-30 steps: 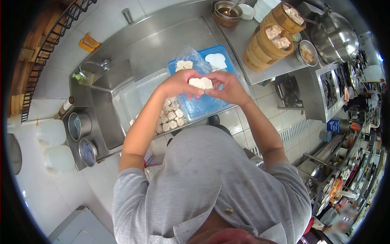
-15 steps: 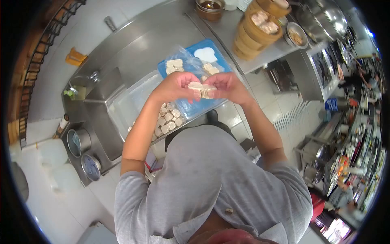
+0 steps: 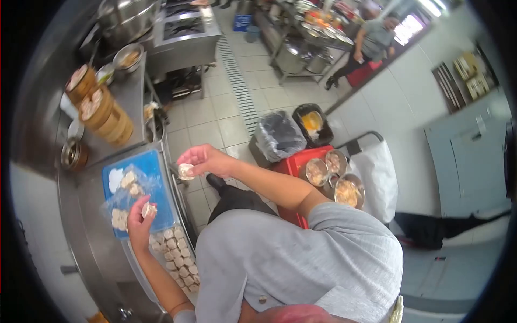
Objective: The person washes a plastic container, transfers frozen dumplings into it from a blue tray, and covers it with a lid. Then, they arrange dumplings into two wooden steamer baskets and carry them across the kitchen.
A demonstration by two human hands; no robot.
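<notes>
My left hand (image 3: 139, 223) pinches a small pale dough piece (image 3: 149, 210) above the lower edge of a blue board (image 3: 161, 185). Out to the right, past the counter edge, my right hand (image 3: 206, 160) holds another pale piece (image 3: 186, 171) between thumb and fingers. Crumpled clear plastic (image 3: 146, 180) lies on the board around more pale pieces (image 3: 119, 219), beside a white patch (image 3: 115, 180). Just below the board, a tray holds rows of pale round pieces (image 3: 177, 253).
Bamboo steamers (image 3: 116, 121) and a dark pot (image 3: 74, 154) stand on the upper-left counter. A lined bin (image 3: 279, 134) and a red crate (image 3: 301, 161) with metal bowls (image 3: 349, 191) are on the right. Another person (image 3: 372, 43) stands at the upper right.
The head view has swung toward the right side of the room. My hands, close together before at one pale mass, are now apart, each with a piece.
</notes>
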